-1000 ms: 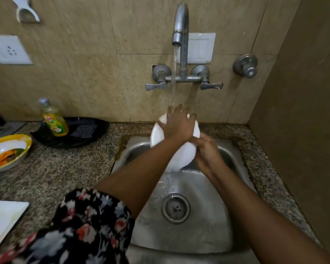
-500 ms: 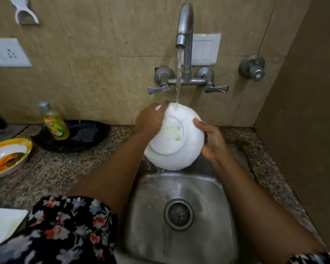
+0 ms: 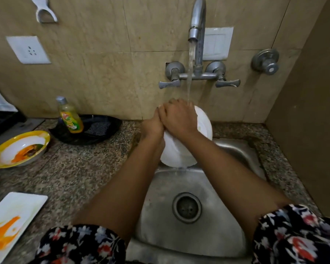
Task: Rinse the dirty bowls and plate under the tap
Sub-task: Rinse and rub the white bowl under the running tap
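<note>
Over the steel sink (image 3: 198,237) I hold a white bowl (image 3: 179,153) tilted on its side, its underside towards me. Water runs from the tap (image 3: 196,21) onto its top edge. My left hand (image 3: 152,128) grips the bowl's left rim. Across the bowl's back lies my right hand (image 3: 179,119), its fingers bent over the upper left rim next to the left hand. On the counter to the left stand a yellow-rimmed bowl (image 3: 6,143) with orange food remains and a white rectangular plate (image 3: 17,208) smeared with orange.
A dish soap bottle (image 3: 71,119) stands in a black tray (image 3: 103,136) with a scrubber behind the counter. A brown side wall (image 3: 312,111) closes the sink's right. Two tap handles (image 3: 227,82) stick out from the tiled wall.
My right hand has moved from the bowl's right rim across its back to the left. The bowl has turned so its underside is mostly covered. The left hand stays on the left rim.
</note>
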